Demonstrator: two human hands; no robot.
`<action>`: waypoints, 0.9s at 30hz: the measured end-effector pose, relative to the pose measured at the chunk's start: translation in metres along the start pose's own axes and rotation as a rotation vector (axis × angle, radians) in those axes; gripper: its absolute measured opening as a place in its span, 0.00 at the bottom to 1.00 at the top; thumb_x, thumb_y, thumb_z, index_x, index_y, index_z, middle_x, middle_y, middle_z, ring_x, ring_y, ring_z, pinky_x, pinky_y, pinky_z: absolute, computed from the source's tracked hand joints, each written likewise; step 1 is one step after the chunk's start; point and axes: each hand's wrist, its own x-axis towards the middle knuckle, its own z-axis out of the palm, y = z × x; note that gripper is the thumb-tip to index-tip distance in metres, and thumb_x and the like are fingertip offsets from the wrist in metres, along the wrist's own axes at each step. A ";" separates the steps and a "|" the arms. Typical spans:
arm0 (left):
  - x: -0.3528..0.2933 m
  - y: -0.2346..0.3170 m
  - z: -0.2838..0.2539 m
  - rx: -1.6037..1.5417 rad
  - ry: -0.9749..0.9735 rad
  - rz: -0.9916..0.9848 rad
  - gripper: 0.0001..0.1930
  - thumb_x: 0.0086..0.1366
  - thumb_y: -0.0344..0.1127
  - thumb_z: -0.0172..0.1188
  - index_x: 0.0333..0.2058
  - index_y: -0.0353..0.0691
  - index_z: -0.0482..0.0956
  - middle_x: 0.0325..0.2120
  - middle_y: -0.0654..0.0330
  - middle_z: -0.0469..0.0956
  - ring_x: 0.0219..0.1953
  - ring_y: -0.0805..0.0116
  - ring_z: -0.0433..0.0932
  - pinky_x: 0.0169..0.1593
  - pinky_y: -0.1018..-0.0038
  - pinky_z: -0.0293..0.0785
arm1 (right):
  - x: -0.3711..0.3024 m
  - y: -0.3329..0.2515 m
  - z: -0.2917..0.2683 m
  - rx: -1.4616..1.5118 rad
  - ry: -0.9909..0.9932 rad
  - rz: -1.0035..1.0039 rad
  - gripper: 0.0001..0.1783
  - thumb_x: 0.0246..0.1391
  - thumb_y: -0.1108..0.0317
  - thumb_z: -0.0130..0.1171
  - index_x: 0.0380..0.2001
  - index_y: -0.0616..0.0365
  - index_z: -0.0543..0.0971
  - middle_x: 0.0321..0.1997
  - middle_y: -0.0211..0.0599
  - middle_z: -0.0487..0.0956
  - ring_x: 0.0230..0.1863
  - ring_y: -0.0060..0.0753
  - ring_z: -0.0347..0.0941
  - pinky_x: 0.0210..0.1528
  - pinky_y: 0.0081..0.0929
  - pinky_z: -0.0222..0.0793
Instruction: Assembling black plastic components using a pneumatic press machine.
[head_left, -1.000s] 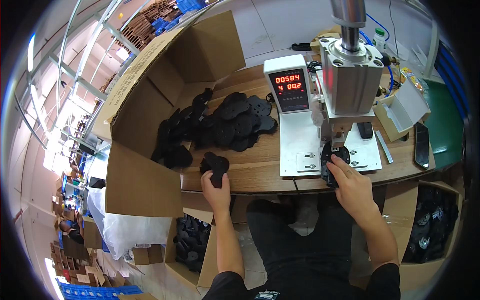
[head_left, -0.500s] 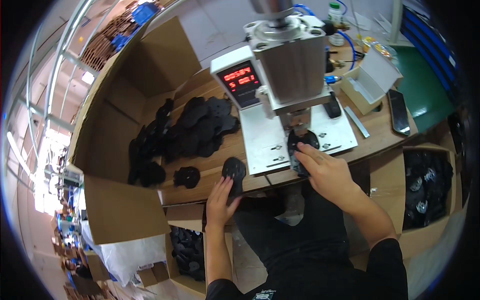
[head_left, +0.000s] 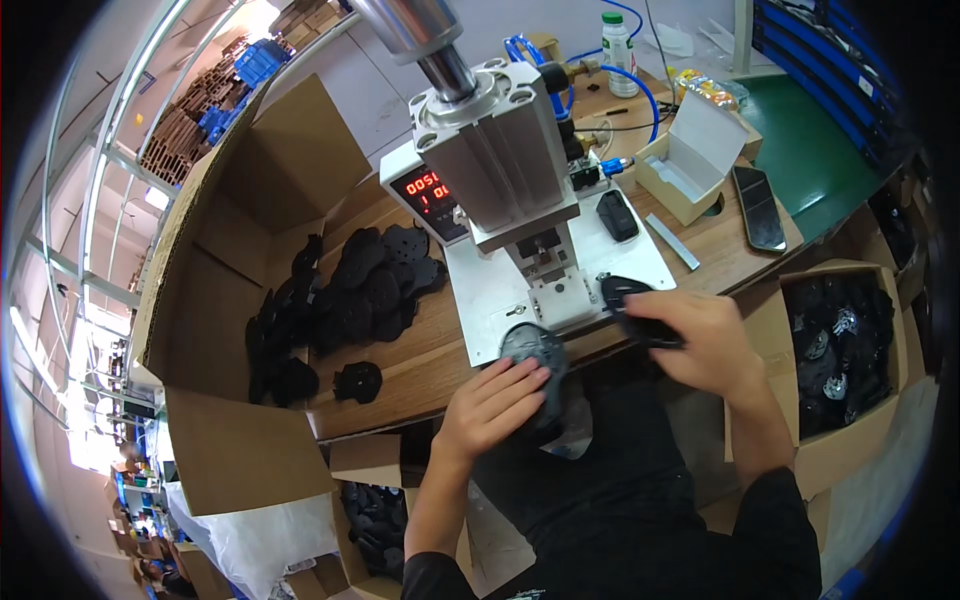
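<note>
My left hand (head_left: pixel 493 405) grips a flat black rounded plastic part (head_left: pixel 532 345) at the front edge of the press's white base plate (head_left: pixel 472 325). Its fingers lie across the top of that part. In my right hand (head_left: pixel 708 338) is a second black plastic part (head_left: pixel 625 300), tilted, just right of the small metal fixture (head_left: pixel 562 300) under the press. No part sits on the fixture. The bench press (head_left: pixel 500 160) has a silver body, with its ram raised above the fixture. A red-lit display (head_left: pixel 425 190) is partly hidden behind it.
Several black parts (head_left: pixel 375 285) are heaped inside an open carton (head_left: pixel 240 440) on the left. One loose part (head_left: pixel 358 382) lies nearer. A carton of black parts (head_left: pixel 840 350) stands at right, another (head_left: pixel 372 525) below the bench. A phone (head_left: pixel 760 208) and small box (head_left: pixel 690 165) are right.
My right hand has drawn its black part off the fixture to the right. My left hand has brought another part rightward to the base plate. The view has shifted.
</note>
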 end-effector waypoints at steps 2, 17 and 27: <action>0.024 -0.012 0.021 0.059 -0.069 0.105 0.09 0.61 0.28 0.61 0.40 0.36 0.82 0.48 0.54 0.84 0.54 0.55 0.82 0.58 0.61 0.79 | -0.040 0.022 -0.025 -0.071 0.099 0.131 0.25 0.38 0.80 0.66 0.45 0.57 0.82 0.47 0.45 0.84 0.48 0.48 0.83 0.51 0.36 0.79; 0.047 -0.031 0.067 -0.027 0.037 -0.100 0.20 0.41 0.18 0.64 0.38 0.36 0.82 0.48 0.55 0.85 0.54 0.57 0.83 0.57 0.62 0.80 | -0.339 0.188 -0.116 -0.932 0.195 0.888 0.27 0.59 0.67 0.62 0.60 0.61 0.73 0.64 0.51 0.74 0.65 0.55 0.70 0.66 0.40 0.65; 0.043 -0.031 0.070 0.001 0.035 -0.124 0.17 0.45 0.18 0.62 0.38 0.35 0.82 0.48 0.54 0.84 0.53 0.57 0.83 0.57 0.61 0.81 | -0.026 0.015 0.033 0.017 -0.013 -0.117 0.30 0.47 0.68 0.71 0.56 0.50 0.78 0.62 0.39 0.77 0.57 0.38 0.79 0.48 0.31 0.80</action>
